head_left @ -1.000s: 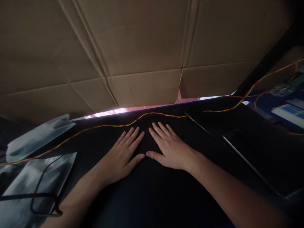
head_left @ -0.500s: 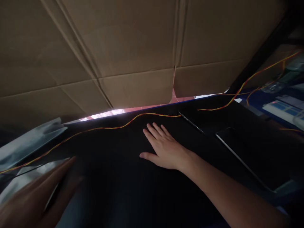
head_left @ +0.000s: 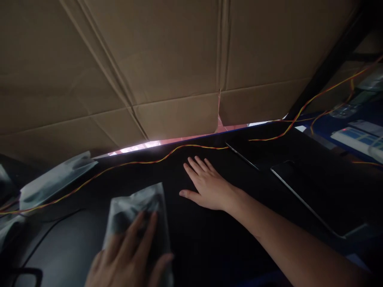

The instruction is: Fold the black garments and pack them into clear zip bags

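My left hand (head_left: 128,255) is at the bottom left, slightly blurred, its fingers stretched over a translucent plastic bag (head_left: 119,207). Its thumb sticks out to the right across the bag. Something dark shows through the plastic, but I cannot make out what. My right hand (head_left: 206,185) lies flat on the black tabletop (head_left: 191,243), fingers spread and holding nothing. To its right are a dark flat slab with a thin shiny edge (head_left: 242,153) and a larger dark tablet-like slab (head_left: 308,201).
Another plastic bag (head_left: 56,179) lies at the left. A twisted red-yellow wire (head_left: 143,162) runs along the back. A cardboard sheet (head_left: 173,52) stands behind the table. A black cable (head_left: 48,233) lies at left; a white box (head_left: 359,141) is at far right.
My left hand has moved right from the left edge, and the plastic bag now lies beneath its fingers near the middle. My right hand stays flat in place; the view has shifted slightly.
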A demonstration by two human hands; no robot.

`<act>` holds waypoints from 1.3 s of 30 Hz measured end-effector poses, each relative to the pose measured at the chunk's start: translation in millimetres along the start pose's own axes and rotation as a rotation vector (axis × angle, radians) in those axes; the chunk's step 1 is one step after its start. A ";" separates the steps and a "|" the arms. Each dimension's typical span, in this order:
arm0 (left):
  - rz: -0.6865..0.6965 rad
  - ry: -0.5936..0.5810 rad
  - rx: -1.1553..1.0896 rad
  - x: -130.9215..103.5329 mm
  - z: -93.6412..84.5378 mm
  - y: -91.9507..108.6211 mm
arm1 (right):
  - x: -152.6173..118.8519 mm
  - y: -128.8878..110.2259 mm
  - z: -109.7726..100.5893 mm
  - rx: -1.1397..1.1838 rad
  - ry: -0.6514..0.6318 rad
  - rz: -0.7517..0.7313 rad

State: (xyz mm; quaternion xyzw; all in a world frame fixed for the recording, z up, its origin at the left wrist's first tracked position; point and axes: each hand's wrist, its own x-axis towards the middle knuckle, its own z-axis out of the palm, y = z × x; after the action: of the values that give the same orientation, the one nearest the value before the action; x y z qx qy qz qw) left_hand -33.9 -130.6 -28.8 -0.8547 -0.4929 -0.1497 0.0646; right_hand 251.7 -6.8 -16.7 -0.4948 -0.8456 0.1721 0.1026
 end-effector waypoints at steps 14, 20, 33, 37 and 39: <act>0.228 -0.150 -0.395 148.7 18.2 -59.1 | -7.5 3.8 -32.4 0.306 0.033 -0.339; 0.236 -0.131 -0.410 144.7 20.4 -68.9 | -2.6 -12.1 -21.0 0.242 0.089 -0.583; 0.623 0.043 -0.246 133.5 -15.9 -35.5 | -5.3 -20.4 -16.5 0.458 0.446 -0.616; 0.669 0.128 -0.255 128.6 -26.2 -39.8 | -4.5 -20.7 -21.7 0.197 0.525 -0.594; 0.657 0.142 -0.334 118.7 -32.2 -41.1 | -3.1 -15.4 -24.4 0.069 0.550 -0.555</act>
State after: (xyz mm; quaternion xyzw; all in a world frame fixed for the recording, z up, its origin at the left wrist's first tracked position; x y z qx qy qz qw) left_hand -19.7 -20.3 38.1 -0.9535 -0.1555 -0.2582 0.0028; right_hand 249.3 -11.8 11.8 -0.2712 -0.8819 0.0269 0.3848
